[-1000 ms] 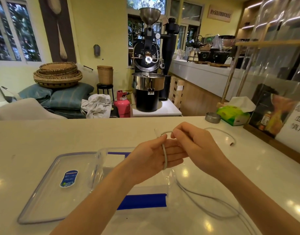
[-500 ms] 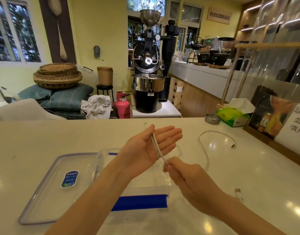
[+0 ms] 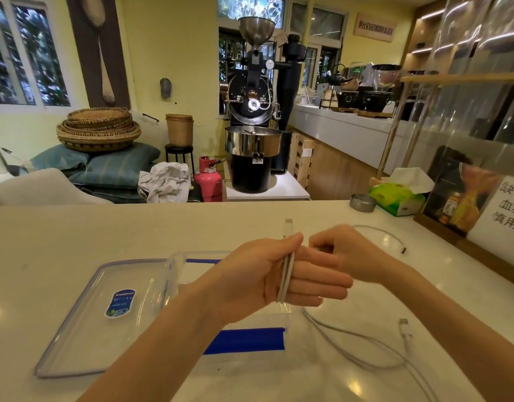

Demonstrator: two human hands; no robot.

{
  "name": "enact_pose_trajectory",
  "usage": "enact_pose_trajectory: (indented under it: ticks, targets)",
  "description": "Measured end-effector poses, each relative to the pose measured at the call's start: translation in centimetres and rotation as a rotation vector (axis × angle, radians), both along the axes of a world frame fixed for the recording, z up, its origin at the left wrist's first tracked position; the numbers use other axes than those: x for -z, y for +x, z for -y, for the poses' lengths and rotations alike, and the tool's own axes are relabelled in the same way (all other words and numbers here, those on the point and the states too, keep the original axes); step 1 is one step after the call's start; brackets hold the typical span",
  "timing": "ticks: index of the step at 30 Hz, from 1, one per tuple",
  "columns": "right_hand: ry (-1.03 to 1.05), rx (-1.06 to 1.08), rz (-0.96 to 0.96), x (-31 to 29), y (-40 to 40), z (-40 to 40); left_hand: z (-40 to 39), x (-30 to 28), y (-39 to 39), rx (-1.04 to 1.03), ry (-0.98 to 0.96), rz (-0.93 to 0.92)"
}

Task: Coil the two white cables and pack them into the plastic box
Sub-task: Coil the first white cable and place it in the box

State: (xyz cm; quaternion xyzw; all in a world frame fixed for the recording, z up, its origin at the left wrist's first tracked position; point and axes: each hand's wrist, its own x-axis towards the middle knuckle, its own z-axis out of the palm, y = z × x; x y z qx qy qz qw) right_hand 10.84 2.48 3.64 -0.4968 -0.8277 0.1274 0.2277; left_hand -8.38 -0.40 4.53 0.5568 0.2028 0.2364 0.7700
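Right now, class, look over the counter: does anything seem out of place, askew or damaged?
Nothing looks damaged or spilled. The left hand has a white cable wound round its fingers, and the right hand guides it. The cable's tail trails loose over the counter; the plastic box holds no cable.

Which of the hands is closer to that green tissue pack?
The right hand; the green tissue pack lies beyond it to the right. The left hand is farther, over the plastic box.

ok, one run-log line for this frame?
phase: coiling | left hand: flat, thin white cable looped round it | right hand: feeding cable | clear plastic box: open
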Motion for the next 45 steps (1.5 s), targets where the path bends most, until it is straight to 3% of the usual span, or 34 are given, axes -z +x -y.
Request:
enact_pose_trajectory:
  ticks: [5, 12, 19, 28, 33, 36, 41, 45]
  targets:
    - [0.122, -0.022, -0.095, -3.1, -1.3, 0.8, -1.0, 1.2, 0.9, -0.175, -0.026, -0.123]
    - [0.275, 0.068, -0.150, -1.3, -3.8, 4.4, -2.2, 1.3, 1.1, -0.362, -0.091, 0.060]
    - [0.585, -0.002, 0.138, 2.6, -5.2, 7.0, -2.3, 0.6, 1.0, -0.369, -0.149, 0.212]
    - [0.286, -0.061, 0.329, 4.7, -2.8, 5.2, -0.7, -0.8, 0.7, -0.258, -0.095, 0.320]
    - [0.213, -0.144, 0.281, 1.9, -2.3, 3.6, 1.0, -0.7, 0.9, -0.137, 0.088, 0.120]
    - [0.197, -0.122, 0.424, 0.7, -2.0, 1.6, 1.4, 0.1, 1.2, -0.079, 0.103, -0.027]
    - [0.196, 0.055, 0.385, -1.9, -1.5, -0.2, 0.7, 1.1, 1.5, -0.133, 0.047, -0.169]
    - [0.238, 0.039, 0.267, -3.5, -1.4, 1.2, -0.4, 1.8, 1.5, -0.278, -0.087, -0.113]
